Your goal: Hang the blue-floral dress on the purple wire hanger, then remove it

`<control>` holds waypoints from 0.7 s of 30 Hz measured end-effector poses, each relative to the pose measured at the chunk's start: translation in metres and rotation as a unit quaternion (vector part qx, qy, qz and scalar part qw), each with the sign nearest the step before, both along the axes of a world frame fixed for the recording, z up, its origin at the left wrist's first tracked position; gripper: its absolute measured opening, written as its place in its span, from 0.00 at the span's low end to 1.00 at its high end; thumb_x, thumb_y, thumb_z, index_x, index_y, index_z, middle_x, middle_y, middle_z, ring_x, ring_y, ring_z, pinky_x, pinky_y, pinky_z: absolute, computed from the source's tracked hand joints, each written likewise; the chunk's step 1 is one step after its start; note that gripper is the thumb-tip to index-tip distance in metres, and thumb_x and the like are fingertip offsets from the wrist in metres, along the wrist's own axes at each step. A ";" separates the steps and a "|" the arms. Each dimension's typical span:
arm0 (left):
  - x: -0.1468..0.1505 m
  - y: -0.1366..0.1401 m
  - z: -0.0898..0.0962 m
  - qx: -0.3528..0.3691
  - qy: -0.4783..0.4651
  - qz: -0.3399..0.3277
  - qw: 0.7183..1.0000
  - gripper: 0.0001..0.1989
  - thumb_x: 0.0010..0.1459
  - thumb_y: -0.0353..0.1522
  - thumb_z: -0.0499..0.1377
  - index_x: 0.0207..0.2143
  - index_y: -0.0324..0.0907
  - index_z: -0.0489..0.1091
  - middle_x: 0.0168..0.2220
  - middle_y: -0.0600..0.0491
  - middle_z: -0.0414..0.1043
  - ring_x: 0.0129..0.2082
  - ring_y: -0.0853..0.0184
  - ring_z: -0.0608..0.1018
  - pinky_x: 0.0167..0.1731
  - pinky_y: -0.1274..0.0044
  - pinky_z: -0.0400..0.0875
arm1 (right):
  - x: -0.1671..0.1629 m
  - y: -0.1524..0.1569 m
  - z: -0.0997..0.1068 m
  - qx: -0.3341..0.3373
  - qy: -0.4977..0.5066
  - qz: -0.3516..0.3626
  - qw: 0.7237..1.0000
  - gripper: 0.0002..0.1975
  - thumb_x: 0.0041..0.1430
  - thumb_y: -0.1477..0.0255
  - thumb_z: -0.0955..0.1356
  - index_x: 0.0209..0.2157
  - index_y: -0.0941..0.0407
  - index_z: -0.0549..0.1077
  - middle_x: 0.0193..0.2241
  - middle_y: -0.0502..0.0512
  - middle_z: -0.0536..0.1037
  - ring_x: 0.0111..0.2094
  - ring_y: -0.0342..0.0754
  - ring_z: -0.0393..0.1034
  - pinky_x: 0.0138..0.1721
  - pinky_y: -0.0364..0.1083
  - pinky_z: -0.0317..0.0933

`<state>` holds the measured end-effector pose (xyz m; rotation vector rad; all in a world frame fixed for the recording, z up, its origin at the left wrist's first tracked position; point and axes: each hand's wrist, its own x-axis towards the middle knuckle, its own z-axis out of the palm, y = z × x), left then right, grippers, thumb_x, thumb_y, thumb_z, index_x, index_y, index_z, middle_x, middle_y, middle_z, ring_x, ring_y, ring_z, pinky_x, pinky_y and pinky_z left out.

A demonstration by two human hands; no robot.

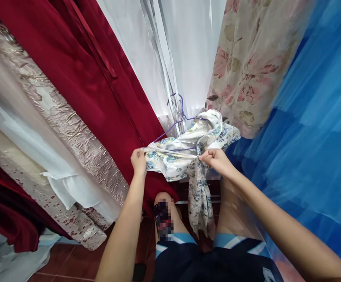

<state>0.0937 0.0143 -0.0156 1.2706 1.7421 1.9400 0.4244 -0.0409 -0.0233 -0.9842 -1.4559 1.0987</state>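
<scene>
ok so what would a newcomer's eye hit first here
Likely the vivid blue sheer fabric filling the right side, then the long deep-red cloth left of centre. Between them, the left hand and right hand hold a white, blue-flowered cloth garment, a thin purple hanger partly inside it.

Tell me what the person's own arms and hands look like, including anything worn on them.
The left hand and right hand are ungloved, with no ring visible. The left arm and right arm show no sleeve, watch or bracelet.
</scene>
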 end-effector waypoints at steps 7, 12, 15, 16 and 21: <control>0.039 -0.036 -0.078 -0.144 -0.040 -0.174 0.973 0.12 0.53 0.39 0.60 0.30 0.38 0.70 0.29 0.50 0.75 0.30 0.64 0.77 0.35 0.74 0.72 | 0.026 0.008 -0.057 -0.036 -0.081 -0.025 0.996 0.16 0.51 0.62 0.70 0.19 0.56 0.66 0.14 0.47 0.67 0.18 0.41 0.56 0.23 0.42 0.51; 0.086 -0.061 -0.052 -0.119 -0.030 -0.334 0.935 0.17 0.57 0.46 0.60 0.35 0.40 0.71 0.37 0.50 0.75 0.41 0.64 0.77 0.46 0.73 0.71 | 0.038 0.003 -0.086 -0.074 -0.223 0.038 0.971 0.11 0.54 0.66 0.68 0.22 0.57 0.71 0.17 0.51 0.73 0.19 0.44 0.62 0.24 0.43 0.56; 0.121 -0.075 -0.022 -0.059 -0.019 -0.417 0.907 0.16 0.61 0.45 0.59 0.38 0.40 0.71 0.38 0.51 0.73 0.41 0.65 0.75 0.48 0.73 0.70 | 0.031 -0.010 -0.078 -0.055 -0.257 0.007 0.965 0.08 0.51 0.69 0.70 0.32 0.58 0.74 0.24 0.54 0.77 0.25 0.49 0.70 0.30 0.46 0.62; 0.132 -0.080 -0.013 -0.047 -0.019 -0.432 0.900 0.16 0.62 0.45 0.59 0.38 0.41 0.71 0.38 0.51 0.72 0.41 0.65 0.75 0.47 0.73 0.70 | 0.027 -0.015 -0.072 -0.019 -0.261 -0.015 0.965 0.12 0.51 0.69 0.71 0.38 0.58 0.74 0.30 0.57 0.79 0.30 0.51 0.72 0.35 0.48 0.65; 0.177 -0.102 0.011 0.040 0.073 -0.450 0.889 0.10 0.63 0.39 0.60 0.36 0.41 0.74 0.48 0.46 0.68 0.52 0.60 0.72 0.51 0.73 0.68 | 0.016 -0.023 -0.039 0.175 -0.177 0.083 0.965 0.40 0.47 0.73 0.73 0.63 0.54 0.62 0.60 0.63 0.68 0.60 0.61 0.63 0.61 0.56 0.57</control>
